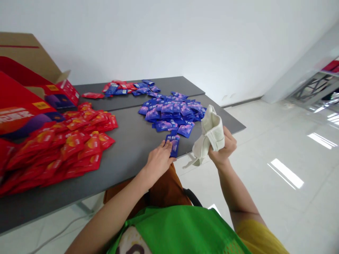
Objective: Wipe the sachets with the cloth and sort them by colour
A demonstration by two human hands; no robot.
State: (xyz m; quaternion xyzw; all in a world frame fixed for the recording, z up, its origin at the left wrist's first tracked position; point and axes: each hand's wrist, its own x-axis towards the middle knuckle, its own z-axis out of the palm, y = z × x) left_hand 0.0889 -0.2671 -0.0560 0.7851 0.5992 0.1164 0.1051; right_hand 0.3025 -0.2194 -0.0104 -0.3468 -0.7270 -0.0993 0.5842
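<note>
My left hand point(158, 161) rests near the front edge of the grey table point(127, 148), its fingertips pressed on a single blue sachet point(173, 144). My right hand point(221, 148) is raised just off the table's right edge, closed around a crumpled cream cloth point(210, 135) that hangs down from the fist. Just beyond both hands lies a pile of several blue sachets point(172, 112). A large heap of red sachets point(60, 148) covers the table's left side.
Open red and brown cartons point(29, 91) stand at the far left. A mixed row of red and blue sachets point(127, 88) lies on a second table behind. A green bag point(174, 229) sits in my lap. Glossy white floor extends to the right.
</note>
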